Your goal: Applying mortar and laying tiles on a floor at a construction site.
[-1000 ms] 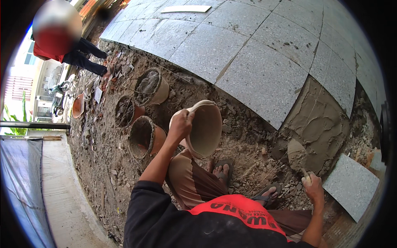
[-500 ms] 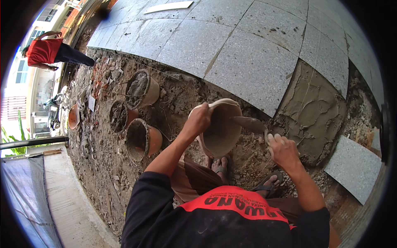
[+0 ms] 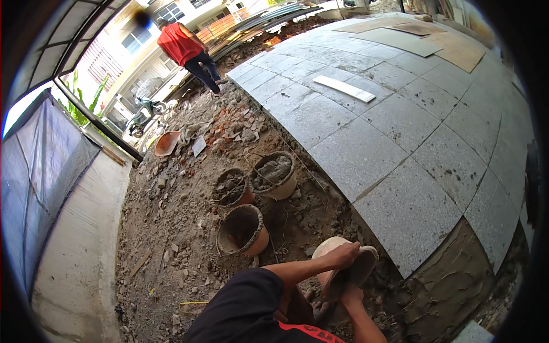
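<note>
My left hand (image 3: 343, 255) is closed on the rim of a pale, mortar-smeared bucket (image 3: 328, 247). The bucket hangs tilted, its mouth facing right toward the wet mortar bed (image 3: 449, 288). At the lower edge of that mouth is my right hand (image 3: 351, 294), its fingers partly hidden inside. The trowel it held in the earlier frame is out of sight now, apparently within the bucket. Beyond the mortar, large grey speckled tiles (image 3: 357, 151) cover the ground. One of my feet shows in part below the bucket.
Left of me stand an emptied-looking bucket (image 3: 251, 234), a bucket of grey mortar (image 3: 280, 177) and a bucket of dark rubble (image 3: 231, 188). Broken bricks (image 3: 229, 123) litter the soil. A white strip (image 3: 344, 88) lies on the tiles. Farther off, a person in red (image 3: 182, 44) faces away.
My view has swung left and up. My right hand has moved from beside the bucket to its mouth, carrying the trowel out of sight. My left hand still grips the rim.
</note>
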Available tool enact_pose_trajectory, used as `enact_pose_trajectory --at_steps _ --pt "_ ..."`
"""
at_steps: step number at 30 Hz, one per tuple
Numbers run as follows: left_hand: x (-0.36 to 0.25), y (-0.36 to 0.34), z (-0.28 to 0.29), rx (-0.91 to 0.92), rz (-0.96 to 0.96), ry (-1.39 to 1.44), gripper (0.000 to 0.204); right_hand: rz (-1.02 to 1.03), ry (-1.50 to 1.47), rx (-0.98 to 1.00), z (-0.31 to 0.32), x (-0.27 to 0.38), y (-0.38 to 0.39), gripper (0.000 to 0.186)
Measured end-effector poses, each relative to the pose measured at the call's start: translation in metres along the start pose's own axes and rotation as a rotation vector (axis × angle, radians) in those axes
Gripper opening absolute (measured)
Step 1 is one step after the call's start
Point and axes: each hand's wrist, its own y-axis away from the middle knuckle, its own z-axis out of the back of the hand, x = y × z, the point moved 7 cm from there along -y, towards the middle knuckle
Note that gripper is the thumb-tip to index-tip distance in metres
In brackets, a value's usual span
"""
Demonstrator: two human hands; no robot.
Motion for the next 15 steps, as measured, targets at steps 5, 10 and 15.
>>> enact_pose_trajectory --at_steps 5,10,15 --pt "0.009 -0.001 0.0 0.052 -0.006 -0.002 0.017 0.312 -0.158 0.182 -0.004 -0.006 -0.015 0.036" --pt "0.005 0.009 0.018 0.073 0.067 -0.02 0.025 0.492 -0.578 0.154 -0.003 -0.008 0.004 0.043" --pt "0.017 0.002 0.022 0.06 0.035 0.08 0.024 0.066 -0.766 0.403 -0.003 -0.041 0.037 0.044"
